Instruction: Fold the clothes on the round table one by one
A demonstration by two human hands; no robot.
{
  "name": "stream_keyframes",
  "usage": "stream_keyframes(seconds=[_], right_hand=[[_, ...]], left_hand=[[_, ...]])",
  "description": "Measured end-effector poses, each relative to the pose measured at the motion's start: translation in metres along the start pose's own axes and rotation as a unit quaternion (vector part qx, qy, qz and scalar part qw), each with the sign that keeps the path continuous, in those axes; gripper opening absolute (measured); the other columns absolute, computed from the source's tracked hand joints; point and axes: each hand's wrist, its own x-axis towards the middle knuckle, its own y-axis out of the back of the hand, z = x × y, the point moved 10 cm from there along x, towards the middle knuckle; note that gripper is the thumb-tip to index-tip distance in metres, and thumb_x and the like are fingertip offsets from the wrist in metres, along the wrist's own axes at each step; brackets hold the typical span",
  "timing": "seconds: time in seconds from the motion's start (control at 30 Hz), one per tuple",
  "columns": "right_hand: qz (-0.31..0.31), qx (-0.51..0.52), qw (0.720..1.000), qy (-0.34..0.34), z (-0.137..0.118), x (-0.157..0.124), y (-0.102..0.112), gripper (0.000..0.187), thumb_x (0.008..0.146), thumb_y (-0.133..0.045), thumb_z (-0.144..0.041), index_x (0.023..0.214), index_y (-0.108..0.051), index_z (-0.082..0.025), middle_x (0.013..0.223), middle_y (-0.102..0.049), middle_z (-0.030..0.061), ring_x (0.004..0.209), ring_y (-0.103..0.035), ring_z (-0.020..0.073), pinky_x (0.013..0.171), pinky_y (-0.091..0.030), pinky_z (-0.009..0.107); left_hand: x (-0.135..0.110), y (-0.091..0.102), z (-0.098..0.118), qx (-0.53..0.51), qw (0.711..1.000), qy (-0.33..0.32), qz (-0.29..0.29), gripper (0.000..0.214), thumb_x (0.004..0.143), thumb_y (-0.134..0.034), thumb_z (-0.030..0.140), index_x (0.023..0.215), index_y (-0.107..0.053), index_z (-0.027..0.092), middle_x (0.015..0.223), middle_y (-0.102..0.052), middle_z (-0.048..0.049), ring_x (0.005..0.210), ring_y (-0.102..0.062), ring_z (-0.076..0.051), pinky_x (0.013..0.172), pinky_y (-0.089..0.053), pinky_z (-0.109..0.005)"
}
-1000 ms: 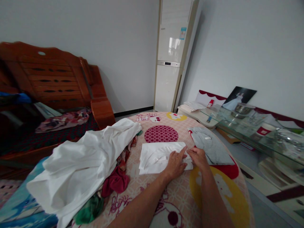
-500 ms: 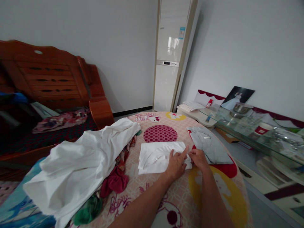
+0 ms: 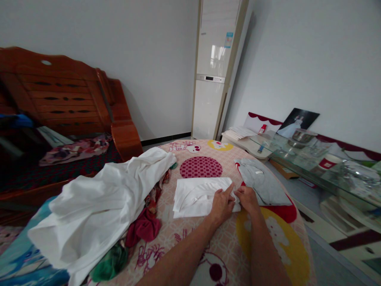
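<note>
A folded white garment lies flat on the round table, its layers showing along the left edge. My left hand rests on its right part, index finger stretched out and the other fingers partly bent. Close beside it, my right hand pinches the garment's right edge between thumb and fingers. To the right, a folded grey garment with a pale label lies just beyond my right hand. A large crumpled white cloth spreads over the left side of the table.
A patterned tablecloth covers the table. Maroon cloth and green cloth stick out from under the white heap. Right of the table stands a glass-topped cabinet with a metal bowl. A wooden bench is at left, an air conditioner behind.
My left hand's thumb has drawn in toward its fingers, and the hand has shifted slightly on the white garment. My right hand stays at the garment's right edge.
</note>
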Motion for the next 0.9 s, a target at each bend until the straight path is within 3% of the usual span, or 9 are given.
stream_keyframes(seconds=[0.17, 0.33, 0.5, 0.67, 0.77, 0.9], right_hand=[[-0.003, -0.028, 1.0, 0.014, 0.0, 0.0, -0.003, 0.023, 0.073, -0.054, -0.036, 0.061, -0.063, -0.019, 0.062, -0.065, 0.0036, 0.062, -0.057, 0.0162, 0.059, -0.036, 0.026], [-0.009, -0.013, 1.0, 0.015, 0.0, 0.0, -0.004, 0.02, 0.07, -0.054, -0.034, 0.06, -0.063, -0.019, 0.062, -0.065, 0.0039, 0.062, -0.057, 0.0166, 0.059, -0.036, 0.026], [0.004, 0.015, 1.0, 0.004, -0.001, 0.0, 0.001, 0.019, 0.066, -0.056, -0.035, 0.056, -0.061, -0.019, 0.056, -0.062, 0.0019, 0.057, -0.055, 0.0161, 0.057, -0.037, 0.026], [0.035, 0.163, 0.986, -0.022, -0.009, -0.001, 0.006, 0.019, 0.064, -0.057, -0.035, 0.067, -0.064, -0.018, 0.056, -0.062, 0.0007, 0.05, -0.054, 0.0149, 0.05, -0.04, 0.025], [-0.004, 0.264, 0.963, -0.045, -0.013, -0.001, -0.009, 0.026, 0.064, -0.058, -0.038, 0.077, -0.066, -0.016, 0.056, -0.062, 0.0002, 0.046, -0.053, 0.014, 0.044, -0.038, 0.024], [-0.05, 0.301, 0.95, -0.063, -0.014, -0.002, -0.026, 0.03, 0.061, -0.06, -0.039, 0.079, -0.065, -0.015, 0.058, -0.064, 0.0016, 0.045, -0.052, 0.0127, 0.041, -0.036, 0.022]], left_hand=[[-0.006, 0.011, 0.004, -0.017, 1.0, 0.006, 0.013, 0.052, 0.081, -0.055, 0.013, 0.133, -0.054, 0.022, 0.097, -0.075, -0.0008, 0.095, -0.067, -0.017, 0.11, -0.035, -0.039], [-0.016, 0.011, 0.013, 0.02, 0.999, -0.037, 0.016, 0.045, 0.084, -0.048, 0.011, 0.124, -0.061, 0.027, 0.115, -0.07, -0.0015, 0.101, -0.066, -0.016, 0.115, -0.027, -0.042], [-0.024, 0.003, 0.025, 0.084, 0.992, -0.091, -0.018, 0.038, 0.087, -0.044, 0.012, 0.114, -0.066, 0.027, 0.107, -0.073, -0.0013, 0.1, -0.066, -0.017, 0.114, -0.025, -0.045], [-0.026, 0.001, 0.031, 0.118, 0.987, -0.104, -0.042, 0.03, 0.087, -0.044, 0.014, 0.103, -0.067, 0.023, 0.104, -0.072, -0.002, 0.099, -0.066, -0.017, 0.113, -0.025, -0.045], [-0.028, -0.003, 0.034, 0.127, 0.983, -0.117, -0.061, 0.03, 0.085, -0.046, 0.014, 0.104, -0.067, 0.023, 0.107, -0.071, -0.0028, 0.104, -0.064, -0.018, 0.113, -0.025, -0.045], [-0.028, 0.001, 0.035, 0.136, 0.981, -0.117, -0.08, 0.025, 0.085, -0.047, 0.017, 0.094, -0.07, 0.023, 0.095, -0.074, -0.0026, 0.093, -0.067, -0.019, 0.106, -0.037, -0.04]])
